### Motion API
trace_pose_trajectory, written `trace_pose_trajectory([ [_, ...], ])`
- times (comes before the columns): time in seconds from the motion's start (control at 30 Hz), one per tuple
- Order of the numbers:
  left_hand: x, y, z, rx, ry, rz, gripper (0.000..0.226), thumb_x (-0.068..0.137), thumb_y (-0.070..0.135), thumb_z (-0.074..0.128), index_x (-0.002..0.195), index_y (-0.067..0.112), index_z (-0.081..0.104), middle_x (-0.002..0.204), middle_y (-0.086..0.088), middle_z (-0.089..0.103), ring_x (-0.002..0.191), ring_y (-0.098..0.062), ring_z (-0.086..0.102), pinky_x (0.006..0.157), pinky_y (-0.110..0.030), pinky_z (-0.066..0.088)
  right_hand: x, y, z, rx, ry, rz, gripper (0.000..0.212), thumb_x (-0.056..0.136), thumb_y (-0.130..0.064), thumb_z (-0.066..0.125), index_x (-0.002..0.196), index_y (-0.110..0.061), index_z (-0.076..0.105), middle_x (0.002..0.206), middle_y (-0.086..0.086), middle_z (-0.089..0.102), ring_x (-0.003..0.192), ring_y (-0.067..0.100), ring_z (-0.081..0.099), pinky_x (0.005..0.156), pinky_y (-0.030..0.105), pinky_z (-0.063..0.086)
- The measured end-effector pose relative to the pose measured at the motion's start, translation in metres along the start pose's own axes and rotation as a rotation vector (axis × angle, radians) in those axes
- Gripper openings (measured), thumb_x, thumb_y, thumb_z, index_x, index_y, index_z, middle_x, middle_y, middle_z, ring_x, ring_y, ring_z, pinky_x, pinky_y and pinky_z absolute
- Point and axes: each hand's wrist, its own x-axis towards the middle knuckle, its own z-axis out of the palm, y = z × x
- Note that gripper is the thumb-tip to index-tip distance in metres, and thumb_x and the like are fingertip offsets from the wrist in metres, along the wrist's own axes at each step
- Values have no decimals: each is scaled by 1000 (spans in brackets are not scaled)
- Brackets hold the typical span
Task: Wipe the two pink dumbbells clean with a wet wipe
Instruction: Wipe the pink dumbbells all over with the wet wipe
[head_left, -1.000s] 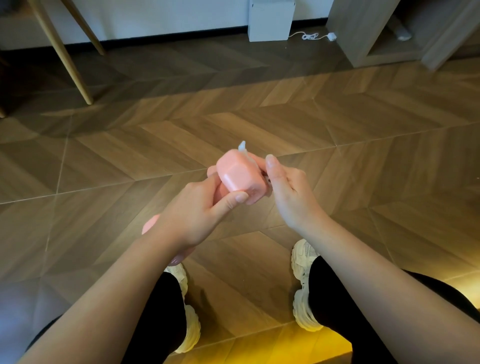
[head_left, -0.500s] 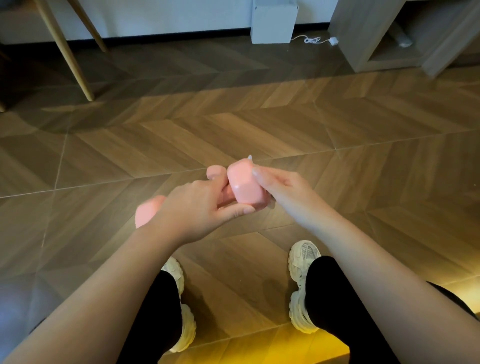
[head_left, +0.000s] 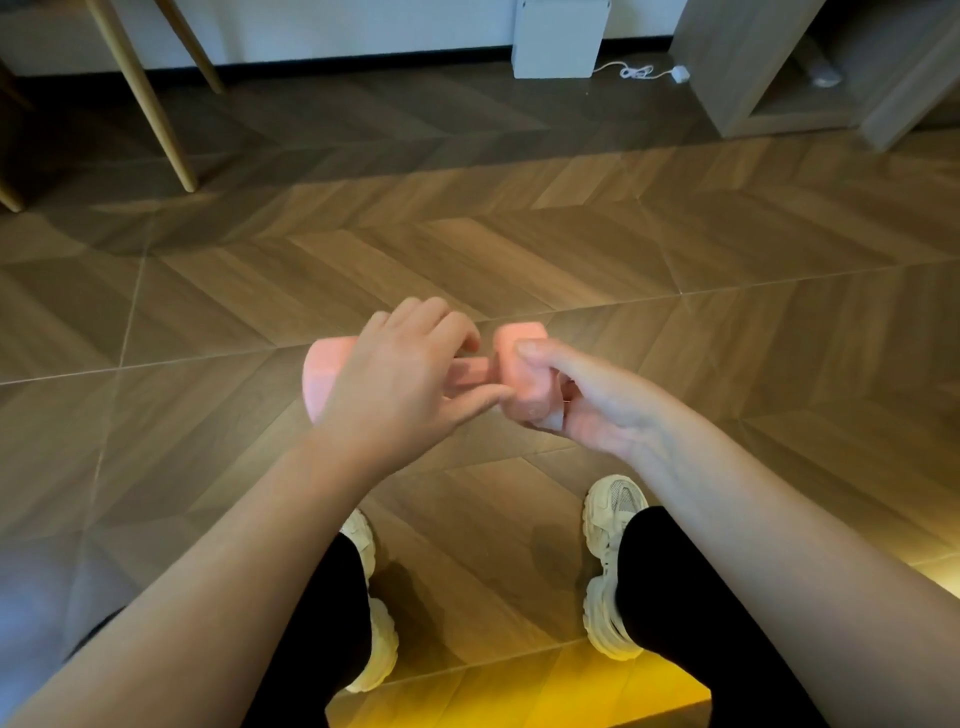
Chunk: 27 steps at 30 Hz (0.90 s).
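Head view: the pink dumbbell (head_left: 519, 371) has swung from a steep tilt a second ago to lie nearly level, held in the air above the wooden floor (head_left: 727, 312), in front of the knees. That turn presents a fresh side of the right-hand head, so the wiping seems to be moving round that end; only this one dumbbell is in sight.

The left hand (head_left: 400, 379) arches over the bar, palm down, fingers curled above it and thumb pressed under near the right head; its grip is clenched on the dumbbell. The right hand (head_left: 587, 400) cups the right head from below and the side, thumb laid across the top, its grip clenched on the wet wipe (head_left: 556, 418), a pale scrap peeking out between palm and head. Both forearms reach forward above the white shoes (head_left: 613, 571).
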Motion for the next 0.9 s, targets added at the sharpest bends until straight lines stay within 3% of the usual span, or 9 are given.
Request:
trace_pose_trajectory([
  [0.07,-6,8,2,-191,104,-134,43,88,51,58,70,11,59,68,7,56,63,-17,53,58,-35,42,-1,-6,-1,43,65,-32,45,65,-32,76,103,-7,71,98,11,75,89,25,69,92,40,54],
  [0.13,-7,19,5,-369,5,-449,51,85,60,51,63,14,57,56,11,53,54,-7,48,53,-26,38,-3,-11,-3,141,112,-75,29,76,-24,76,97,-6,70,100,13,74,91,26,70,93,41,55],
  [0.23,4,22,2,-866,-137,-947,60,73,72,57,90,16,69,80,8,65,69,-9,58,68,-28,46,-6,-14,0,204,75,-111,39,78,-23,77,110,-3,67,124,21,67,109,29,65,96,40,54],
  [0.33,19,21,0,-1415,82,-1204,44,82,58,67,93,16,67,87,0,66,77,-16,63,76,-35,45,-8,-10,10,249,-18,-125,42,72,-28,74,107,-5,69,105,11,74,95,21,71,78,32,60],
  [0.43,27,22,-2,-1852,517,-1248,20,95,24,62,80,14,57,73,-2,65,68,-15,64,75,-30,48,-11,-2,26,207,-76,-150,43,72,-25,75,110,-6,68,99,7,76,90,17,72,78,32,59],
  [0.53,33,19,-10,-2062,771,-1202,24,99,21,58,78,13,51,61,-1,62,60,-16,67,69,-29,52,-13,0,39,104,-56,-223,59,65,-30,84,119,-12,67,114,10,73,100,20,71,89,38,57],
  [0.67,41,16,-24,-2009,769,-1157,31,95,18,60,69,16,43,49,3,44,44,-12,48,60,-27,45,-25,1,45,-340,161,-628,60,69,-48,80,126,-34,65,117,-17,67,108,7,61,91,26,48],
  [0.73,42,13,-30,-1973,764,-1165,31,94,17,59,69,17,43,48,4,42,42,-11,45,59,-27,44,-32,5,47,-550,200,-862,59,81,-39,75,136,-29,57,134,-18,59,123,4,54,95,20,46],
  [0.9,43,9,-39,-1998,764,-1194,31,94,16,59,68,16,42,50,4,42,43,-11,44,58,-26,42,-39,6,49,-702,143,-1206,29,97,-18,58,126,-14,62,141,4,57,141,18,44,117,50,32],
])
